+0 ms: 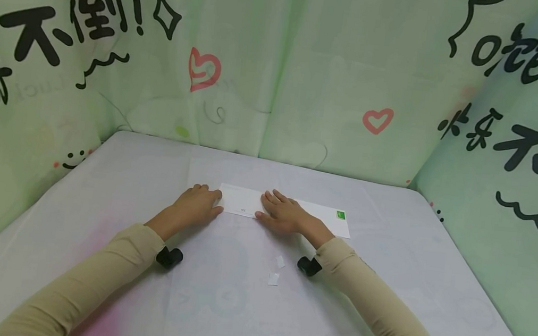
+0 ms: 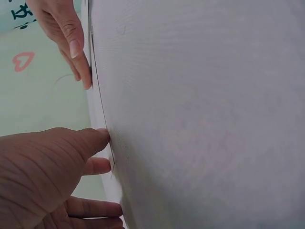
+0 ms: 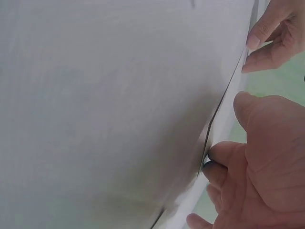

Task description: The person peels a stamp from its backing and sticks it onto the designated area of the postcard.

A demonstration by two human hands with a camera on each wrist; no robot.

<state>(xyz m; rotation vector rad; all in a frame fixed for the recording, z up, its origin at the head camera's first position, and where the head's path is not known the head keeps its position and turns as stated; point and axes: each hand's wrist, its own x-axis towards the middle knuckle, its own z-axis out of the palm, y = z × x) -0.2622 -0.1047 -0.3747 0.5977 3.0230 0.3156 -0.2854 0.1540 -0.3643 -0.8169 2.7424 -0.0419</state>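
A long white envelope lies across the far half of the table in the head view, with a green stamp at its right end and a tiny print near its left part. My left hand holds its left end, thumb and index fingertip at the corner, as the left wrist view also shows. The right hand rests flat on the envelope's middle with its fingers spread, hiding part of the paper. In the right wrist view, its fingertips are right at the envelope's edge.
Two small white paper scraps lie on the white-covered table, nearer the body than the envelope. A green printed curtain closes off the back and both sides. Dark wrist-camera mounts sit under the cuffs, just above the tabletop.
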